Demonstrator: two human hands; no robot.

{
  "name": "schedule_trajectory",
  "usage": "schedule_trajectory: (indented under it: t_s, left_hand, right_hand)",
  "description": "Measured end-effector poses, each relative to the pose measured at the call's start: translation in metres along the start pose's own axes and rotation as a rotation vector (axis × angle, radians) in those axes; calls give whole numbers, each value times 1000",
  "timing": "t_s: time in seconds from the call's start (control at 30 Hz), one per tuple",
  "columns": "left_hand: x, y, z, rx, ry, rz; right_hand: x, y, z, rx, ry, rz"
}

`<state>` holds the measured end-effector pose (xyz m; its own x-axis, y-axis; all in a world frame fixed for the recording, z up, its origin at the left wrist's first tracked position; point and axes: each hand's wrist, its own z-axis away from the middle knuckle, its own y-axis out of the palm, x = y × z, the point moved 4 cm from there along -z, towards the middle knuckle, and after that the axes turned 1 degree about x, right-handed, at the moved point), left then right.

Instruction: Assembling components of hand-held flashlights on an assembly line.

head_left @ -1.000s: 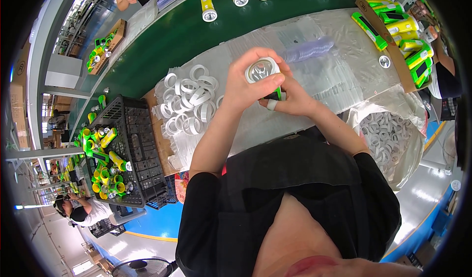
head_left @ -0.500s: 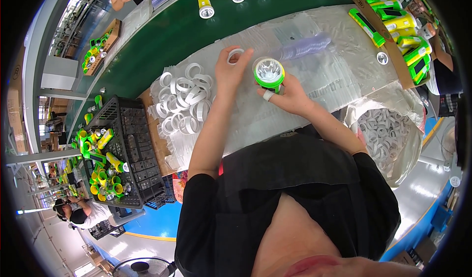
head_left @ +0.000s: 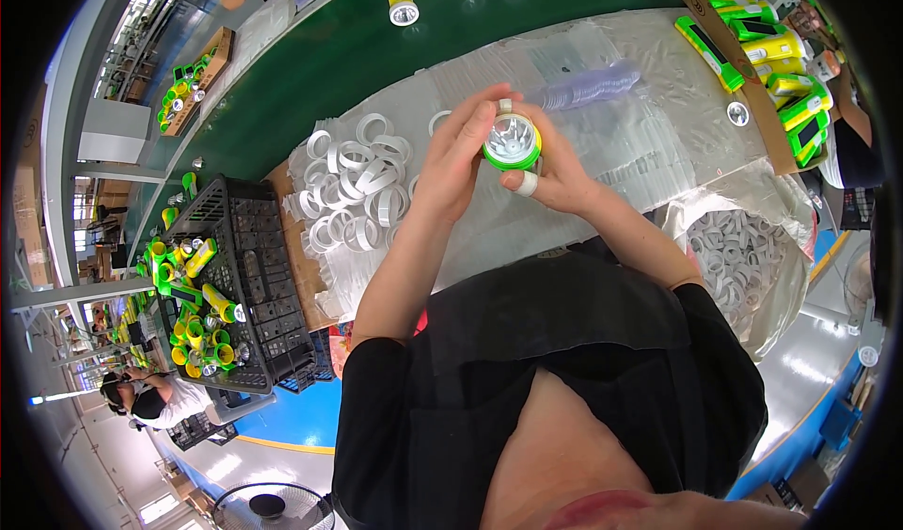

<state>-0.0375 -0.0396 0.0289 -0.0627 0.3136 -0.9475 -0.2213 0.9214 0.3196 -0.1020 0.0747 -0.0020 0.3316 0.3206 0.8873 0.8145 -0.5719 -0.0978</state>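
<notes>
A green-rimmed flashlight (head_left: 513,142) is held between my hands over the table, its clear lens and shiny reflector facing up. My left hand (head_left: 455,165) is closed around the left side of its head, fingers over the far edge. From the right, my right hand (head_left: 562,171) grips the flashlight; white wrap covers its thumb. My hands cover most of the body. Just behind my left hand a white ring (head_left: 438,122) partly shows. Beside my left forearm lies a pile of white plastic rings (head_left: 362,180). Clear round discs (head_left: 594,86) lie in an overlapping row beyond my right hand.
Flashlights, including a yellow one (head_left: 402,1), stand along the green surface (head_left: 320,79). At right are a cardboard box (head_left: 762,121) of flashlights and a sack (head_left: 785,285) of white rings. A black crate (head_left: 268,295) of flashlights stands left. Other people work nearby.
My left hand, which held up a white ring, has moved right onto the flashlight head and closed around it. The right hand still holds the flashlight. The whole view has shifted slightly.
</notes>
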Motion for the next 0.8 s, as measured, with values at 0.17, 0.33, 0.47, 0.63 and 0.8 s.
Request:
schedule_trajectory:
  t_s: [0.17,0.33,0.47,0.63,0.8]
  left_hand:
    - [-2,-1,6,-29,-3,-10]
    - [-1,-2,9,-49,30,6]
    - [2,-1,12,-32,3,18]
    - [4,-4,9,-39,18,28]
    - [5,-13,4,-86,150,-66]
  right_hand:
    - [3,2,-2,3,-82,-15]
    - [3,3,0,4,-30,-93]
    - [5,2,2,31,-15,-112]
    - [3,1,-3,12,-53,-62]
    - [-4,6,-12,1,-56,-103]
